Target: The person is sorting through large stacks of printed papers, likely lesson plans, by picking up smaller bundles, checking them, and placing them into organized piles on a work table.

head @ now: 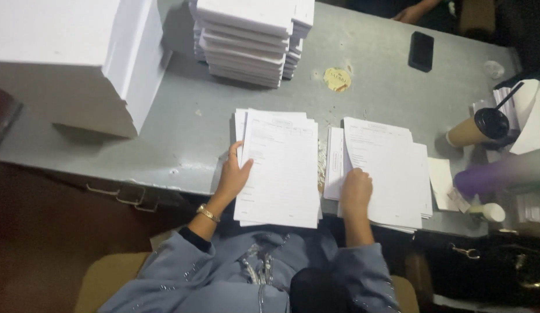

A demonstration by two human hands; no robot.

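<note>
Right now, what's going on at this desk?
A person in a grey-blue top sits at a grey table with two piles of printed sheets in front of them. The left hand rests on the left edge of the left pile; the right hand lies on the right pile, fingers at its top sheet. Behind them stands a tall stack of white pads, with a white box to the left. A black phone and a lidded cup with a straw sit at right.

left stack: on tabletop, under left hand
right stack: just right, under right hand
cup: far right
phone: behind
</note>
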